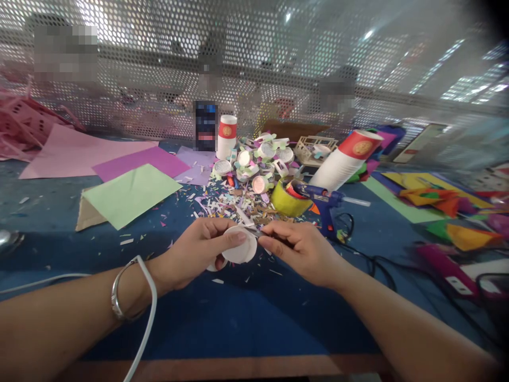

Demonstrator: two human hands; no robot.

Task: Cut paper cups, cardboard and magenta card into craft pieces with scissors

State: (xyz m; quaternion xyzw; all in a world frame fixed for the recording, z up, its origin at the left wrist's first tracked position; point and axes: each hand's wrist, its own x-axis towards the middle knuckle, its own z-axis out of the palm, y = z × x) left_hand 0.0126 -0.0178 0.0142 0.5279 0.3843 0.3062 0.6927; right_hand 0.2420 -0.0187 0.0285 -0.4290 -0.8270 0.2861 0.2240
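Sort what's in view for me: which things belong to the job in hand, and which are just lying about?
In the job:
- white disc, held in the left hand
- thin metal tool, held in the right hand

Apparently just lying about, untouched at this moment:
- green paper sheet
- pink paper sheet
- glue gun
- leaning cup stack

No lettering is legible (the gold emblems [362, 148] on the red-banded cups [333, 167] are too small).
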